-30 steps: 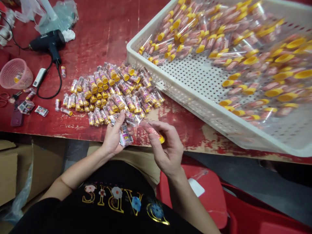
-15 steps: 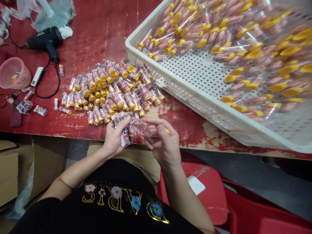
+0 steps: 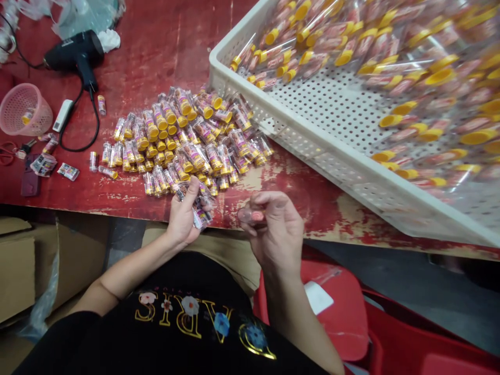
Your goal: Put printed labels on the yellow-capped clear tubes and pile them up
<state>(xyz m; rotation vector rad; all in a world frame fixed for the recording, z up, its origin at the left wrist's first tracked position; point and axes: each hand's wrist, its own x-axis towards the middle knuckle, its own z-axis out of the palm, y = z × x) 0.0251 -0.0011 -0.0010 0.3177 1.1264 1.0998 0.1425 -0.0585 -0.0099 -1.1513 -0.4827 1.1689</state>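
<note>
Near the table's front edge, my left hand [image 3: 184,214] is closed around printed clear plastic sleeves [image 3: 202,217], with the thumb on top. To its right, my right hand [image 3: 278,224] pinches a small clear tube [image 3: 251,215] with something pinkish inside; its far end is covered by the fingers. The two hands are apart. Just beyond my left hand lies a heap of small labelled tubes with yellow caps [image 3: 183,135], some stacked on others.
A white perforated crate [image 3: 312,156] holds many clear yellow-capped tubes [image 3: 344,57] at the right. A black heat gun [image 3: 76,54], its cord, a pink basket [image 3: 25,110], keys and loose sleeves lie at the left. A red stool [image 3: 336,307] stands below the table edge.
My right hand has moved right, away from my left hand, with the tube in its fingers. My left hand keeps hold of the sleeves. The whole view has shifted slightly.
</note>
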